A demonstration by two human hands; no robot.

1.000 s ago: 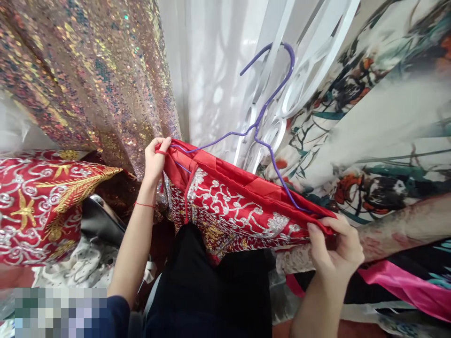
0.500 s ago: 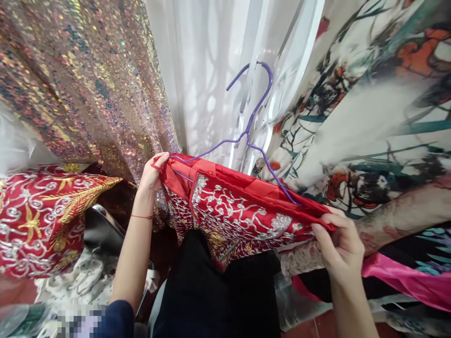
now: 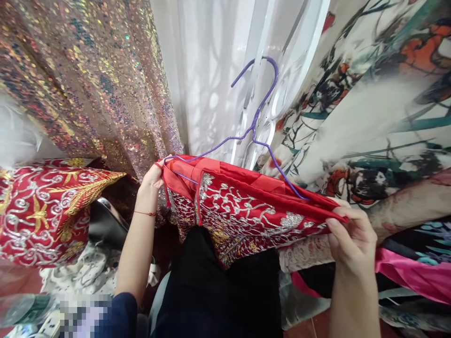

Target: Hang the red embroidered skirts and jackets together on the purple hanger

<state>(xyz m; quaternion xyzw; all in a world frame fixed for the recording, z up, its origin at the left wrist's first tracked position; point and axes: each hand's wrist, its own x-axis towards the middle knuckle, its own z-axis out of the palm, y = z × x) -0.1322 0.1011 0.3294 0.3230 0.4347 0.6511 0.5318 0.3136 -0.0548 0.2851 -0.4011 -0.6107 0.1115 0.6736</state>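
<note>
A red satin skirt (image 3: 243, 199) with silver and gold embroidery is stretched between my two hands, over my lap. Inside its waist opening sits a purple wire hanger (image 3: 254, 131), hook upward. My left hand (image 3: 154, 177) pinches the skirt's left top corner, close to the hanger's left end. At the right end of the waistband, my right hand (image 3: 352, 232) grips the red fabric between thumb and fingers. The hanger's right arm dips into the cloth, and its tip is hidden there.
Another red embroidered garment (image 3: 42, 211) lies at left, near a dotted white cloth (image 3: 82, 272) and a plastic bottle (image 3: 24, 307). A sequined curtain (image 3: 105, 84) hangs behind. White openwork metal (image 3: 259, 42) stands ahead, and floral fabric (image 3: 352, 131) and a pink cloth (image 3: 412, 277) are on the right.
My right hand has moved slightly right, drawing the waistband wider. The hanger has shifted a little right with the skirt. Both hands keep their hold.
</note>
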